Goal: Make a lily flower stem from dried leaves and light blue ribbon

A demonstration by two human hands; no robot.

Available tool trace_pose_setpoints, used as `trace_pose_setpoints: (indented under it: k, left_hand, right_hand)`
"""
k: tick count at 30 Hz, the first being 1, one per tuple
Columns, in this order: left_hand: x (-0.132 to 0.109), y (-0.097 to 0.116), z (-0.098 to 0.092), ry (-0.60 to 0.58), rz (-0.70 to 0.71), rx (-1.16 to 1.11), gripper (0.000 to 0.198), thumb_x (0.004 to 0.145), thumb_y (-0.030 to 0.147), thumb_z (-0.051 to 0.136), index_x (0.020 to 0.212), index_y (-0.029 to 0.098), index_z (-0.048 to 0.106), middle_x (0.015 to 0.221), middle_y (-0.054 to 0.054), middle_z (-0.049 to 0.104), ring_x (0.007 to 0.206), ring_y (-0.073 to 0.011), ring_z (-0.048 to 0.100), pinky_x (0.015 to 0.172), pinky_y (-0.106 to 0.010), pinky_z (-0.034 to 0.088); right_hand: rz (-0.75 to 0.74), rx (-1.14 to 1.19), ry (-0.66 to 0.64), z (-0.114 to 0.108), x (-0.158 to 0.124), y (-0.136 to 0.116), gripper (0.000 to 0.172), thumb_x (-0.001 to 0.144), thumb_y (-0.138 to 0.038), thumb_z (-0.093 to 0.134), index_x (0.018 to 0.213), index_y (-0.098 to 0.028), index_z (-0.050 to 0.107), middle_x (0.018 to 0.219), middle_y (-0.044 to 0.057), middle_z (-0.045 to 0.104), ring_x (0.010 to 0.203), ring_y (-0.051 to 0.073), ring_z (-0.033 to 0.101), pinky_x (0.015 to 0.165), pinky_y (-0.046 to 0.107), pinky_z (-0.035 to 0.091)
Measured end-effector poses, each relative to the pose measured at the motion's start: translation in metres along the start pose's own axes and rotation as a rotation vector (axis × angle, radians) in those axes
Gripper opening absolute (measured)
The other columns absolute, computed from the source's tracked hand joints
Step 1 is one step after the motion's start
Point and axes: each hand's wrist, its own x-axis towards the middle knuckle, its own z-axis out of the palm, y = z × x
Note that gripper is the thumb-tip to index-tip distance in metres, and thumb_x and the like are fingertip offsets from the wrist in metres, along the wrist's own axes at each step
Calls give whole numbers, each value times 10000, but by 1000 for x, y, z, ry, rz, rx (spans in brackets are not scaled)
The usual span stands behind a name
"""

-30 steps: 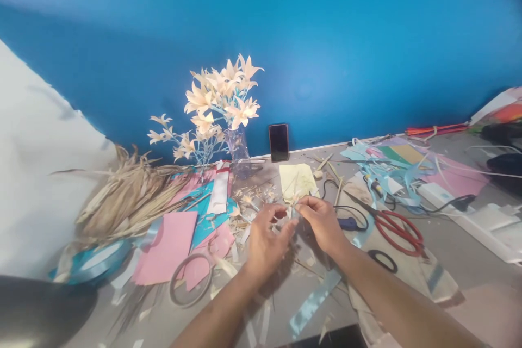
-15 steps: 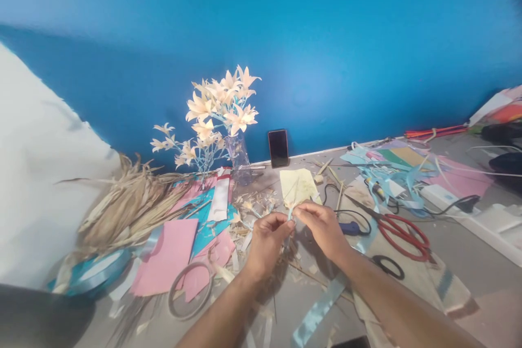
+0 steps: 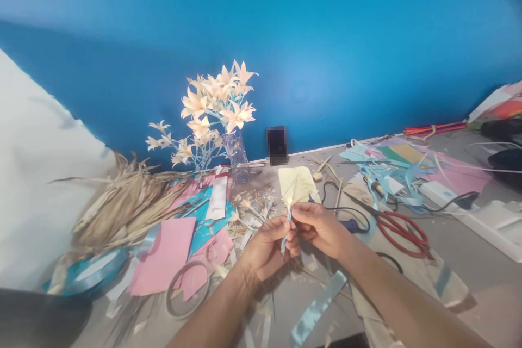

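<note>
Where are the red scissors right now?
In the head view, the red scissors lie on the table, just right of the right hand, beside a black cord.

the wall point(image 3: 326, 38) is shown in plain saturated blue, against which the paper flowers point(image 3: 220, 100) are rendered cream to peach on pale blue stalks. the thin stem point(image 3: 286, 228) is seen wrapped in pale blue with a cream tip, a blue repeated in the glossy ribbon strip point(image 3: 316, 307). red is confined to the scissors point(image 3: 402, 228) handles, while the pink card point(image 3: 163, 253), teal card point(image 3: 206, 228), pale yellow sheet point(image 3: 296, 182) and tan dried husks point(image 3: 122, 206) are left unpatterned.
</note>
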Motion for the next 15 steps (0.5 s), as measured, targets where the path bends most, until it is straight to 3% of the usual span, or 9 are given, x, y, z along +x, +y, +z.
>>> trace_pose_setpoints:
  k: [4,11,15]
  left_hand:
    - [-1,0,0,-12,-24,-9,165,754,220,781,777,110,660,595,11,511,533,-74,439,560,-227,384]
    - [-1,1,7,35,6,103,214,724,264,799,775,96,676,592,8,521,520,-77,467,556,-236,407]
    - [-1,1,8,115,128,239,316,801,427,698,861,118,669,706,-38,603,539,-112,519,540,-261,426]
  right_hand:
    - [60,53,-5,-2,2,3,351,711,-409,811,626,-136,607,542,-61,394,478,50,248,445,207,147]
    - [50,56,17,-5,2,6,308,709,-396,818,706,-146,638,564,-23,527,478,80,453,433,197,262]
    - [28,68,73,-6,3,5,317,707,-394,820,685,-147,622,525,-46,457,472,76,440,421,189,229]
